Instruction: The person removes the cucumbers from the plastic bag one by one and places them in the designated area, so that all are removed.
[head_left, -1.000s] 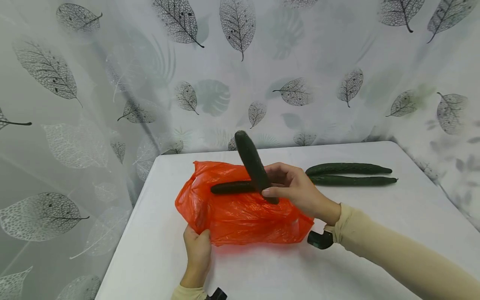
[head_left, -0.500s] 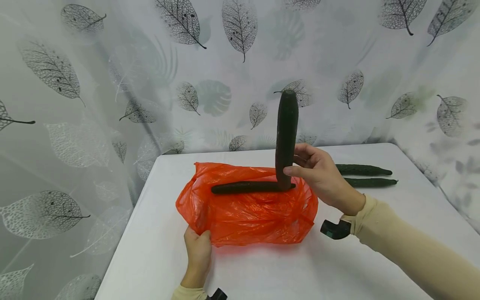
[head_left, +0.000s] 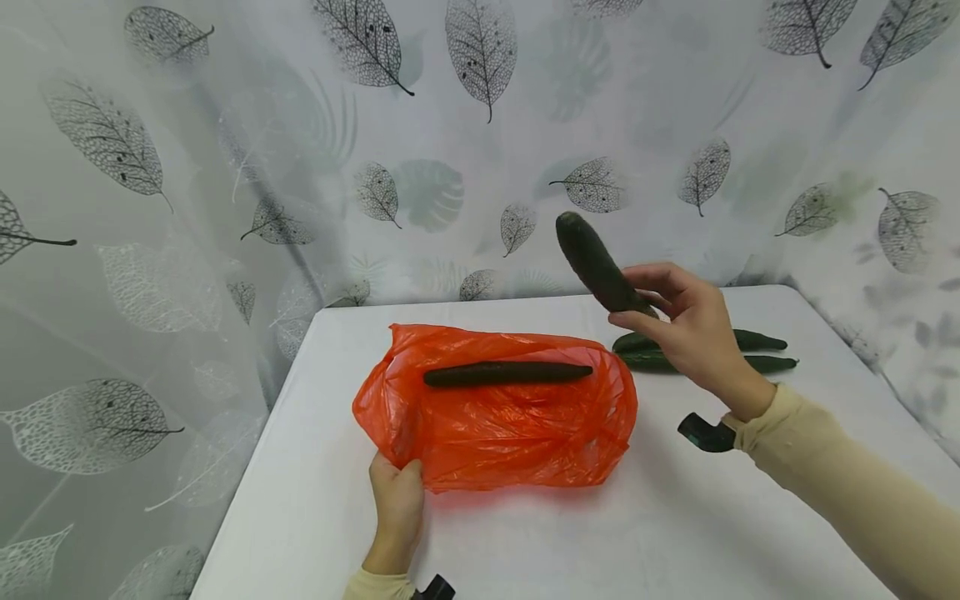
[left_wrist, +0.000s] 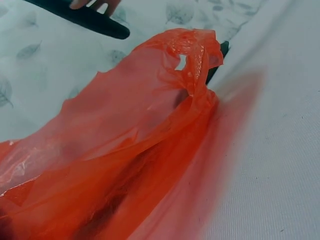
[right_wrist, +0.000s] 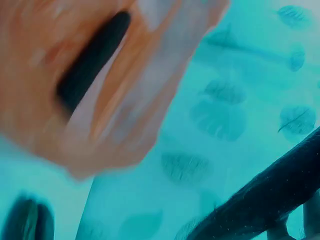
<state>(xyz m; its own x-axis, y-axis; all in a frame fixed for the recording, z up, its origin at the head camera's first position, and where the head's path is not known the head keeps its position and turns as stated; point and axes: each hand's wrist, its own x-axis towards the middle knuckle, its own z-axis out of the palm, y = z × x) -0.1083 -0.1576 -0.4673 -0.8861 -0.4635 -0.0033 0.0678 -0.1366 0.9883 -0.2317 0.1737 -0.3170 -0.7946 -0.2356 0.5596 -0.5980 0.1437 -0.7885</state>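
Gripping red bag (head_left: 517, 442) and tilted cucumber (head_left: 596, 262)
Pinches the bag's near left edge with the left hand (head_left: 396, 504), second cucumber (head_left: 508, 373) amid the film; grips the tilted one's lower end with the right hand (head_left: 693, 329), before two more cucumbers (head_left: 771, 364).

On the desk (head_left: 315, 467) lies a bag (head_left: 517, 450) with one cucumber (head_left: 506, 373) across it, whether inside or on top unclear, two more cucumbers (head_left: 772, 363) to its right, another cucumber (head_left: 597, 262) in the raised right fingers (head_left: 667, 277), and a backdrop (head_left: 450, 242) behind.

Cucumber (head_left: 596, 262) in right fingers (head_left: 660, 273), orange bag (head_left: 517, 429) in left fingers (head_left: 382, 470).
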